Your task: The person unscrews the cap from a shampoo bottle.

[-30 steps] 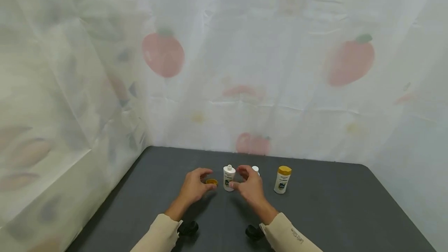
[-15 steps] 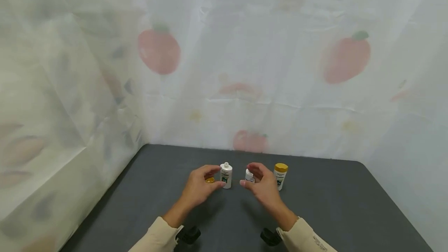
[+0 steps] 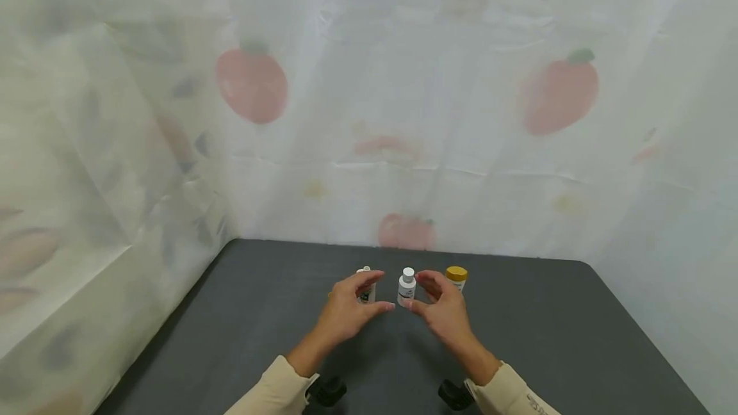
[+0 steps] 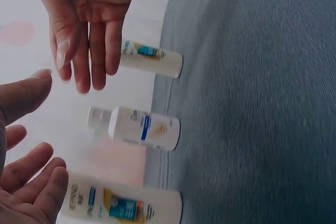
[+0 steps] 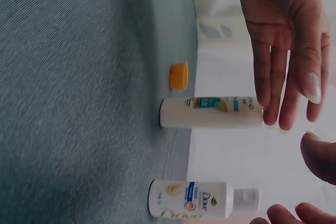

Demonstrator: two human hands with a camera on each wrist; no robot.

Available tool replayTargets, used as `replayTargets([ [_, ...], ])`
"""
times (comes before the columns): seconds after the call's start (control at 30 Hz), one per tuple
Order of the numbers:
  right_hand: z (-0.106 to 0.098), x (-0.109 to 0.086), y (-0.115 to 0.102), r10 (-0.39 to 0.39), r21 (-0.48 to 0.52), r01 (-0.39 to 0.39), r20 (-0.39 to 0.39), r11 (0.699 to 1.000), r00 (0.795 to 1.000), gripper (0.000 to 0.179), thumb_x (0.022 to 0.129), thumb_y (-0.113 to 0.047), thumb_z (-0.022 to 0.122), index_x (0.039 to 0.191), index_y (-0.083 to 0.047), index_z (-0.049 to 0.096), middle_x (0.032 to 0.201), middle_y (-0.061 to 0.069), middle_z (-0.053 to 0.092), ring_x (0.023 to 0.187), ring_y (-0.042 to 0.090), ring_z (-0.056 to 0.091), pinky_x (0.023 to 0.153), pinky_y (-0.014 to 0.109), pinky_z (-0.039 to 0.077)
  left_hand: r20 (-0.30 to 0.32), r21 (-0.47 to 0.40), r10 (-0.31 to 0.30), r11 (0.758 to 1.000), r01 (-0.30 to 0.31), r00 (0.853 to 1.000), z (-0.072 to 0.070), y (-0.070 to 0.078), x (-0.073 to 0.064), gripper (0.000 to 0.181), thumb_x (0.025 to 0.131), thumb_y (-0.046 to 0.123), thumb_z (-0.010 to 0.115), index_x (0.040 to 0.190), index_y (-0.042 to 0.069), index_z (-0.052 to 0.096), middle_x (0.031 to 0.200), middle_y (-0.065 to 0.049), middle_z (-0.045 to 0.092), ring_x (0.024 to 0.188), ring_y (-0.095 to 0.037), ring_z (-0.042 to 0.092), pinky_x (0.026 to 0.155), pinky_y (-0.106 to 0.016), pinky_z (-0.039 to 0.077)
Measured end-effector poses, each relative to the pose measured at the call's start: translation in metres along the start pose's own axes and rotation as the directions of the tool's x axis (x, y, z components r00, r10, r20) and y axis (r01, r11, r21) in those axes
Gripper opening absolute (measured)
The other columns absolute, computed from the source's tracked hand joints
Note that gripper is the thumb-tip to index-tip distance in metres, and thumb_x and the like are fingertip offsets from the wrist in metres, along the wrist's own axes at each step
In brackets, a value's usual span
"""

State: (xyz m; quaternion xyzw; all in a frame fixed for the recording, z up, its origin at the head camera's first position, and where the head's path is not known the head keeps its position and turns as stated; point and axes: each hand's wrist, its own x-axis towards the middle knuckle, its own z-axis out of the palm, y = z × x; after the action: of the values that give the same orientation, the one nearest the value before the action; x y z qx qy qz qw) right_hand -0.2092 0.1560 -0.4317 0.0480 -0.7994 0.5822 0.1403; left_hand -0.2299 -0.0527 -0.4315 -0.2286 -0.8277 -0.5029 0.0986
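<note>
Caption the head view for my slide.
Left hand and right hand frame a white-capped bottle on a dark table, a gold-capped bottle partly hidden behind the right.

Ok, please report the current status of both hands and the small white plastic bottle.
Left hand, right hand: holding nothing. Small white plastic bottle with white cap: upright between them, ungripped. Nearby, apparently not blocking: uncapped white bottle, yellow-capped white bottle.

left fingers [image 3: 369,276] before nozzle bottle [image 3: 365,296] | right fingers [image 3: 430,276] beside white-capped bottle [image 3: 406,287] | gold-capped bottle [image 3: 456,275] behind
</note>
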Motion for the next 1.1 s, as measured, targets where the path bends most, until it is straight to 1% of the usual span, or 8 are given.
replayTargets([
  [0.1, -0.002, -0.001, 0.001, 0.004, -0.003, -0.004, -0.002, 1.0, 1.0, 0.052, 0.084, -0.001, 0.085, 0.13, 0.002, 0.063, 0.136, 0.023, 0.067, 0.136, 0.042, 0.06, 0.114, 0.054, 0.047, 0.016, -0.02, 0.007, 1.0, -0.007, 1.0, 0.005, 0.002, 0.002, 0.062, 0.085, 0.032, 0.088, 0.14, 0.013, 0.065, 0.14, -0.014, 0.068, 0.13, -0.034, 0.066, 0.105, -0.05, 0.055],
  [0.23, -0.004, 0.0, 0.003, 0.013, -0.024, -0.013, -0.006, 1.0, 1.0, 0.05, 0.085, -0.003, 0.085, 0.13, 0.0, 0.064, 0.135, 0.023, 0.067, 0.136, 0.042, 0.06, 0.114, 0.054, 0.048, 0.016, -0.034, 0.031, 0.999, -0.03, 0.999, 0.013, 0.004, 0.005, 0.063, 0.087, 0.03, 0.087, 0.141, 0.009, 0.063, 0.142, -0.018, 0.066, 0.133, -0.035, 0.064, 0.108, -0.05, 0.054],
  [0.33, -0.004, 0.002, 0.006, 0.002, -0.043, -0.003, -0.014, 0.999, 1.0, 0.049, 0.085, -0.001, 0.084, 0.129, 0.001, 0.065, 0.134, 0.023, 0.068, 0.134, 0.042, 0.062, 0.114, 0.055, 0.048, 0.001, -0.002, 0.045, 0.999, -0.045, 0.999, 0.02, 0.004, 0.007, 0.062, 0.087, 0.032, 0.087, 0.14, 0.01, 0.065, 0.14, -0.015, 0.067, 0.131, -0.032, 0.065, 0.107, -0.048, 0.055],
  [0.47, -0.002, 0.003, 0.01, -0.005, -0.055, 0.004, -0.014, 0.998, 1.0, 0.048, 0.085, 0.001, 0.083, 0.129, 0.004, 0.064, 0.133, 0.024, 0.068, 0.133, 0.043, 0.062, 0.114, 0.056, 0.047, -0.038, 0.038, 0.075, 0.997, -0.074, 0.996, 0.03, 0.001, 0.009, 0.061, 0.085, 0.035, 0.087, 0.137, 0.01, 0.067, 0.137, -0.01, 0.07, 0.127, -0.028, 0.067, 0.106, -0.046, 0.056],
  [0.6, 0.0, 0.004, 0.014, 0.002, -0.075, -0.002, -0.002, 0.997, 1.0, 0.049, 0.087, -0.001, 0.082, 0.132, 0.003, 0.063, 0.136, 0.024, 0.067, 0.135, 0.043, 0.06, 0.114, 0.057, 0.047, -0.069, 0.03, 0.101, 0.995, -0.099, 0.993, 0.038, -0.003, 0.009, 0.06, 0.086, 0.032, 0.087, 0.137, 0.006, 0.066, 0.137, -0.011, 0.069, 0.128, -0.029, 0.067, 0.107, -0.046, 0.056],
  [0.8, 0.003, 0.006, 0.017, 0.014, -0.104, -0.013, 0.006, 0.995, 1.0, 0.051, 0.088, 0.003, 0.078, 0.136, 0.002, 0.06, 0.139, 0.023, 0.065, 0.136, 0.044, 0.059, 0.114, 0.058, 0.046, -0.113, 0.005, 0.078, 0.997, -0.078, 0.99, 0.048, -0.007, 0.012, 0.056, 0.089, 0.029, 0.085, 0.137, 0.005, 0.066, 0.138, -0.012, 0.069, 0.129, -0.031, 0.066, 0.108, -0.048, 0.055],
  [1.03, 0.007, 0.011, 0.025, 0.005, -0.112, -0.005, 0.002, 0.994, 1.0, 0.052, 0.088, -0.001, 0.079, 0.136, 0.005, 0.059, 0.14, 0.026, 0.064, 0.137, 0.045, 0.058, 0.114, 0.059, 0.046, -0.081, -0.042, 0.012, 0.999, -0.015, 0.997, 0.059, -0.011, 0.015, 0.061, 0.093, 0.031, 0.081, 0.145, 0.007, 0.059, 0.147, -0.013, 0.062, 0.137, -0.031, 0.06, 0.113, -0.046, 0.051],
  [1.1, 0.01, 0.013, 0.028, 0.002, -0.104, -0.002, 0.003, 0.995, 1.0, 0.052, 0.088, 0.0, 0.078, 0.136, 0.006, 0.059, 0.139, 0.026, 0.064, 0.137, 0.046, 0.057, 0.114, 0.059, 0.046, -0.09, -0.05, 0.005, 0.999, -0.009, 0.996, 0.062, -0.011, 0.016, 0.061, 0.094, 0.031, 0.08, 0.146, 0.007, 0.058, 0.148, -0.014, 0.061, 0.137, -0.031, 0.059, 0.113, -0.047, 0.051],
])
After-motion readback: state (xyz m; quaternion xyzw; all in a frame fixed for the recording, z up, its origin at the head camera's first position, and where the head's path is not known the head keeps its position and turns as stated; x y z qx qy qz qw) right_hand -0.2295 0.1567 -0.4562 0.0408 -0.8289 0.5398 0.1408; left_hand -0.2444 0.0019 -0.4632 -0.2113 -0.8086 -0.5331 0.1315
